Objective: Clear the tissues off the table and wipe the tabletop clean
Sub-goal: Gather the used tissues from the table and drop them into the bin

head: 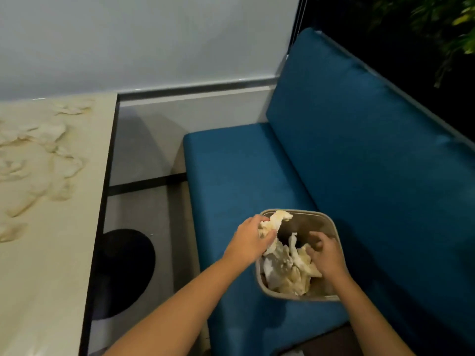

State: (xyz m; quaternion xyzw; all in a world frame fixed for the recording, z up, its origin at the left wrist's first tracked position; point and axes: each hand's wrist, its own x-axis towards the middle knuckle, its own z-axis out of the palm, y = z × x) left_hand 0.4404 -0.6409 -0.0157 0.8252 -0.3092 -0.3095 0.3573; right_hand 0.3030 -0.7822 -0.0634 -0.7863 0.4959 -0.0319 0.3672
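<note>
A small beige waste bin [331,222] stands on the blue bench seat, partly filled with crumpled stained tissues [285,273]. My left hand [250,240] grips a wad of tissue [276,222] over the bin's left rim. My right hand [326,255] reaches into the bin with curled fingers on the tissue pile. The pale table [51,278] is at the left, with several wet stained tissues [43,155] still stuck flat on its far part.
The blue bench [359,163] has a seat and an upright back cushion at the right. A dark round table base [126,271] sits on the floor between table and bench. A white wall runs behind; plant leaves [452,19] show at top right.
</note>
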